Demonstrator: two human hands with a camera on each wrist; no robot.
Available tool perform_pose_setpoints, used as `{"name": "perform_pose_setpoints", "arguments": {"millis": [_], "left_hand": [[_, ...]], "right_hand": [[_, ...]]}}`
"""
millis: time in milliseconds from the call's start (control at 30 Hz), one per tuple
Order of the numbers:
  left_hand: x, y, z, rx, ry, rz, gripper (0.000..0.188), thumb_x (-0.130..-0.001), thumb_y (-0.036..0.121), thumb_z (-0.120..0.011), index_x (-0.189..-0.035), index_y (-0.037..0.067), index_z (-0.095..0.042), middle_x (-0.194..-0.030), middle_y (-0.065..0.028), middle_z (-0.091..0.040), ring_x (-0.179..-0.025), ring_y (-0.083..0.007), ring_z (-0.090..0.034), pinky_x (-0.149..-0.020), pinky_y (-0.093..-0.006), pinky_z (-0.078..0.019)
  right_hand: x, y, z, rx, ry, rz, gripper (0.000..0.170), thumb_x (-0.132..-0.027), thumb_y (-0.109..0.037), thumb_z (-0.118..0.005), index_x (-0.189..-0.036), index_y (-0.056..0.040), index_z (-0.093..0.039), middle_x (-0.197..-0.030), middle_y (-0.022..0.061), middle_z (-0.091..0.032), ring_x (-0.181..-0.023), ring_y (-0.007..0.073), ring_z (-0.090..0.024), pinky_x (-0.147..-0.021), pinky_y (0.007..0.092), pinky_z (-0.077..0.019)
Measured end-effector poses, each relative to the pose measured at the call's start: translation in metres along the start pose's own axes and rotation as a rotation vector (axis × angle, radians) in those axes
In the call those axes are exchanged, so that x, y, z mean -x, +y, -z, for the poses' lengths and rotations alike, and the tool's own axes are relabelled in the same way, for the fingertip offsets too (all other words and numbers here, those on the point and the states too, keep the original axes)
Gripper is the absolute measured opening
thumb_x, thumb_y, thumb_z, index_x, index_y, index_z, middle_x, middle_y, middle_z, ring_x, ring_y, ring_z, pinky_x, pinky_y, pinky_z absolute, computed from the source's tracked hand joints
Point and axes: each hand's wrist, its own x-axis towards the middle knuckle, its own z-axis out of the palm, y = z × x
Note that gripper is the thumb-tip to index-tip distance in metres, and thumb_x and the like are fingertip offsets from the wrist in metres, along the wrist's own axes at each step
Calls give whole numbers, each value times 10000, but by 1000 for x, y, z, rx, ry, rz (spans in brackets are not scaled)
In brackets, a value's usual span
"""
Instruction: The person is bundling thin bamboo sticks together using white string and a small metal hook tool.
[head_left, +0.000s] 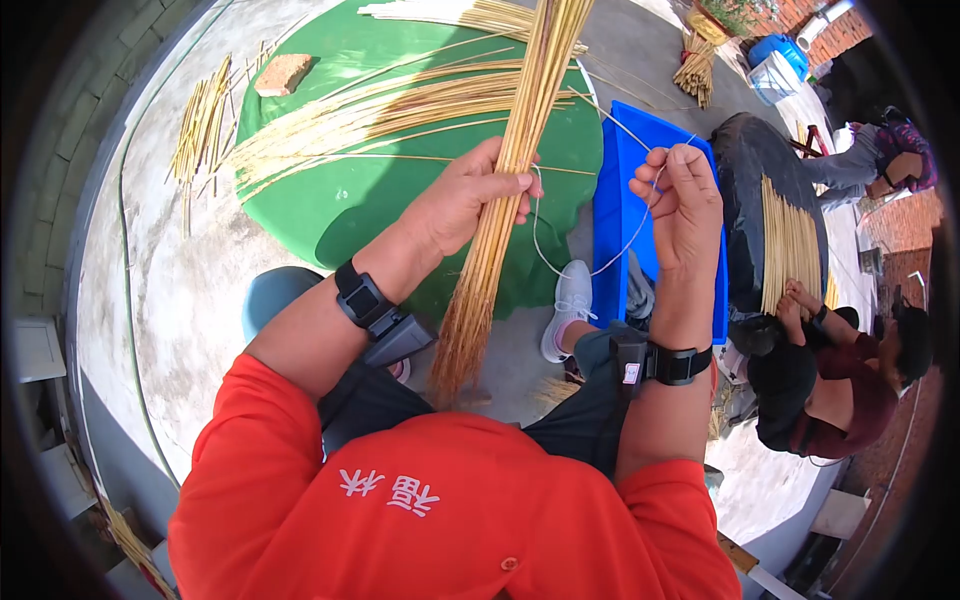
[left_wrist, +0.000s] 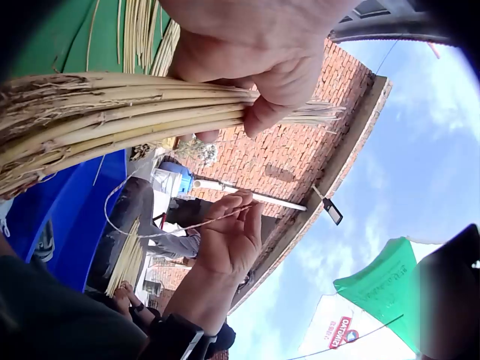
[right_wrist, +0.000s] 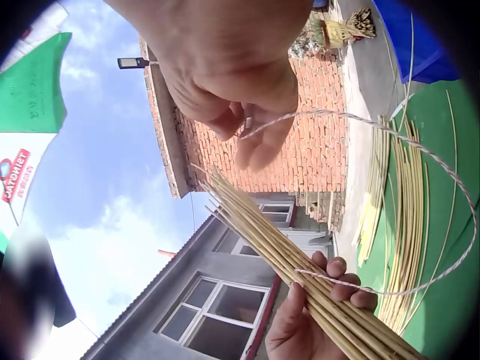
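My left hand (head_left: 478,197) grips a long bundle of straw-coloured stalks (head_left: 525,125), its thumb across the front. The bundle stands at a slant, with its brown, frayed end (head_left: 463,345) pointing down toward my lap. A thin twisted white-and-reddish cord (right_wrist: 375,124) comes off the bundle at the left fingers. It hangs in a slack loop across to my right hand (head_left: 685,205), raised to the right of the bundle. There the thumb and fingertips pinch the cord's other end, as the left wrist view also shows.
More stalks (head_left: 400,105) lie on a round green-covered table (head_left: 350,235) ahead, with a brick (head_left: 283,75) near its left edge. A blue bin (head_left: 612,200) stands beside it. Two people (head_left: 840,375) sit at the right by a dark-covered surface (head_left: 745,215) bearing stalks.
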Motion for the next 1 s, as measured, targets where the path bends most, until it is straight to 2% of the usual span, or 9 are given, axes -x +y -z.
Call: {"name": "perform_pose_setpoints", "arguments": {"millis": [133, 167, 200, 300, 400, 467, 667, 800, 1000], "left_hand": [[1, -1, -6, 1, 3, 33, 364, -820, 144, -621, -1145, 58, -482, -997, -57, -553, -869, -139, -542, -730, -300, -488], [1, 0, -9, -5, 28, 18, 374, -820, 145, -624, -1158, 66, -484, -1041, -45, -541, -916, -140, -531, -751, -311, -487], [1, 1, -13, -6, 25, 15, 374, -820, 145, -624, -1158, 66, -484, -1041, -45, -541, -916, -140, -531, -751, -311, -487], [2, 2, -18, -6, 49, 2, 303, -837, 129, -605, -1115, 79, -496, -965, -16, -560, -915, -129, -538, -746, -307, -500], [-1, -3, -11, -22, 19, 7, 389, -811, 160, -641, -1160, 69, -495, -1060, -24, -528, -949, -140, -517, -787, -328, -470], [-2, -2, -11, 6, -70, -3, 407, -802, 155, -646, -1163, 49, -493, -1009, -25, -542, -894, -137, -534, -761, -307, -475], [-1, 1, -15, 57, -50, 5, 400, -793, 129, -592, -1162, 10, -494, -926, -46, -555, -775, -140, -553, -714, -267, -481], [-1, 3, -14, 64, -47, 25, 397, -789, 141, -575, -1153, 1, -498, -914, -54, -555, -769, -144, -555, -708, -274, -482], [-4, 0, -14, 80, -78, -10, 408, -795, 200, -549, -1143, -7, -499, -889, -63, -557, -738, -142, -558, -657, -273, -483]], "right_hand": [[17, 28, -38, 312, -108, -49, 78, -848, -101, -597, -836, -47, -542, -814, 52, -596, -742, 130, -597, -597, 257, -481], [20, 39, -42, 441, -156, 63, 80, -832, -80, -605, -826, -38, -538, -798, 50, -598, -726, 121, -599, -592, 253, -479], [22, 45, -46, 570, -205, 176, 86, -816, -59, -614, -816, -29, -533, -782, 48, -601, -711, 112, -602, -587, 249, -476], [29, 47, -54, 609, -116, 167, 92, -803, -32, -615, -806, -20, -525, -746, 48, -603, -667, 100, -601, -578, 238, -480], [28, 52, -52, 535, -72, 239, 99, -799, -16, -615, -790, -19, -516, -719, 45, -599, -626, 87, -592, -571, 229, -483], [29, 47, -53, 525, -77, 211, 103, -805, -9, -607, -794, -17, -505, -725, 46, -597, -633, 89, -592, -570, 229, -482], [28, 42, -54, 295, -153, 94, 113, -828, 19, -571, -819, -19, -465, -751, 53, -591, -640, 105, -590, -557, 234, -480], [27, 38, -56, 85, -181, -11, 124, -814, 21, -586, -809, -32, -475, -745, 51, -588, -628, 103, -571, -557, 235, -468], [21, 44, -50, 15, -125, -64, 136, -779, 10, -630, -763, -44, -507, -727, 51, -586, -637, 99, -559, -568, 221, -436]]}}
